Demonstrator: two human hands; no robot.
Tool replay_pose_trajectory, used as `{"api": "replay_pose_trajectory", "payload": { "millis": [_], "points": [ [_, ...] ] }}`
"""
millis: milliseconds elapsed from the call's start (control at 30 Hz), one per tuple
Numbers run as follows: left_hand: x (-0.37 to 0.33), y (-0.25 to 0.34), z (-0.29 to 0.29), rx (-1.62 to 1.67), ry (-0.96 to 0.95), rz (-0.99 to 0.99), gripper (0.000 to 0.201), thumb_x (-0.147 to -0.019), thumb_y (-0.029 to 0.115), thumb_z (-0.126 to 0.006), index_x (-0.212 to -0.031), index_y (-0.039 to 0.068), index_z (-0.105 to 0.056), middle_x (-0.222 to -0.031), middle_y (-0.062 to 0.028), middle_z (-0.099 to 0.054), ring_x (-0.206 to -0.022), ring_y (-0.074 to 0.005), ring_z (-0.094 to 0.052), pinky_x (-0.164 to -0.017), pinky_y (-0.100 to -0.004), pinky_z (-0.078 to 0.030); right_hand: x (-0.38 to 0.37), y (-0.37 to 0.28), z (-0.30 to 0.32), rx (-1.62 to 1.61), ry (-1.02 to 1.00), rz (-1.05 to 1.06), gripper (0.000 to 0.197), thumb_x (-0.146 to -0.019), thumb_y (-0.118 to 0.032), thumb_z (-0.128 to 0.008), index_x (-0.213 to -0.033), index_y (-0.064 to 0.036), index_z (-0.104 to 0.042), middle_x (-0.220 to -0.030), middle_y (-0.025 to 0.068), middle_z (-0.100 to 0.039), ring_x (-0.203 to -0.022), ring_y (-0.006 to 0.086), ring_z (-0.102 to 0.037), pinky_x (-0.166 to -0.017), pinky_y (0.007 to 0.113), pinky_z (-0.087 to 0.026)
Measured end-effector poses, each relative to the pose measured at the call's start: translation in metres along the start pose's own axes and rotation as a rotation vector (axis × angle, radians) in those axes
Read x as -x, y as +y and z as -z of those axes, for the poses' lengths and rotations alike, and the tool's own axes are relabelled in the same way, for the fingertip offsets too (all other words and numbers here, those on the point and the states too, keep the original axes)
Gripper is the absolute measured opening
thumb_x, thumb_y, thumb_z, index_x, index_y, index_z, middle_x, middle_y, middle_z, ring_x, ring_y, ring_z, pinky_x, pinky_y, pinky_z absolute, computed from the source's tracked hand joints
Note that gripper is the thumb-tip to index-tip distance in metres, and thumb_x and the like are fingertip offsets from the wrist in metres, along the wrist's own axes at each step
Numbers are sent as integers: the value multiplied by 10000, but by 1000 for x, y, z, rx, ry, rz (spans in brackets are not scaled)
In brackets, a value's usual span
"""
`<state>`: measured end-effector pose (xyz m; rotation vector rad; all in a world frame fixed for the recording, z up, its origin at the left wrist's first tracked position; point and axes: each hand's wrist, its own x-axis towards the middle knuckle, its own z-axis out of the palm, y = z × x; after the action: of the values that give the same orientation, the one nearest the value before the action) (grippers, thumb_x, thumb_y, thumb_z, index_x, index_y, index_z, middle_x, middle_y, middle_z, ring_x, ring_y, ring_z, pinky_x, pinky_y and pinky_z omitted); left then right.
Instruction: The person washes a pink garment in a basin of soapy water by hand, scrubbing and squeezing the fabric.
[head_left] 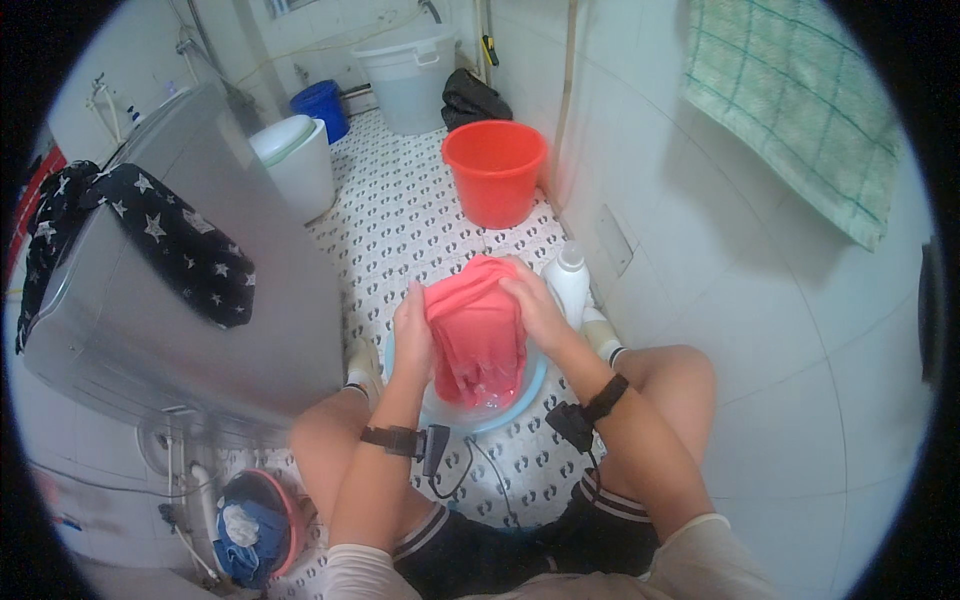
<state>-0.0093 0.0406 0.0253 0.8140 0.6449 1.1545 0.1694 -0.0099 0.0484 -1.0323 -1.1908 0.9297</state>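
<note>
A wet coral-red cloth garment (478, 330) hangs between my hands, its lower end down in a light blue basin (535, 385) on the floor between my feet. My left hand (411, 325) grips the garment's left edge. At its upper right edge, my right hand (534, 308) is closed on the fabric. Water and a little foam show in the basin below the cloth. Just beyond my right hand stands a white plastic bottle (568, 285) with a cap.
Ahead stand a red bucket (495, 175), a black bag (474, 100), a large pale tub (408, 80), a blue bucket (321, 108) and a toilet (295, 165). A grey washing machine (190, 300) with star-patterned cloth flanks my left. Lower left, a pink tub (292, 525) holds clothes.
</note>
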Motion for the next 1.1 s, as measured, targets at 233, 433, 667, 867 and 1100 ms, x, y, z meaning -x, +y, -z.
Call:
{"api": "replay_pose_trajectory", "payload": {
  "millis": [233, 433, 667, 867, 1100],
  "points": [
    [-10, -15, 2, -56, 218, -172, 289, -1046, 235, -503, -832, 64, -596, -793, 26, -558, -736, -82, -498, -686, -253, -432, 3, 10, -33, 151, 92, 142, 237, -980, -166, -579, -846, 29, -563, -700, 68, -527, -688, 141, -518, -662, 308, -448],
    [16, -19, -27, -325, 161, -214, 302, -1047, 229, -500, -831, 39, -592, -769, 17, -539, -725, -72, -460, -678, -249, -425, 7, 5, -56, 360, 232, 146, 227, -968, -189, -578, -886, 20, -549, -765, 193, -595, -691, 323, -588, -650, 389, -473],
    [18, -7, -27, -376, 282, -283, 384, -1055, 256, -492, -738, 40, -512, -707, 21, -489, -671, -63, -412, -593, -272, -386, 12, 2, -75, 433, 200, 215, 201, -953, -167, -583, -847, 2, -558, -836, 215, -620, -760, 364, -620, -682, 429, -483],
    [15, -19, -28, -504, 285, -339, 422, -1057, 287, -497, -731, 27, -567, -657, 25, -503, -624, -63, -402, -548, -275, -363, 9, 3, -68, 358, 311, 70, 256, -950, -223, -629, -842, 3, -577, -724, 214, -637, -641, 354, -632, -604, 414, -487],
    [21, -19, -35, -495, 314, -260, 449, -1048, 277, -503, -687, 10, -497, -624, 3, -455, -621, -84, -384, -551, -310, -353, 11, 6, -68, 381, 303, 61, 274, -970, -221, -619, -833, 16, -610, -686, 155, -625, -638, 146, -581, -599, 332, -466]
  ]
}}
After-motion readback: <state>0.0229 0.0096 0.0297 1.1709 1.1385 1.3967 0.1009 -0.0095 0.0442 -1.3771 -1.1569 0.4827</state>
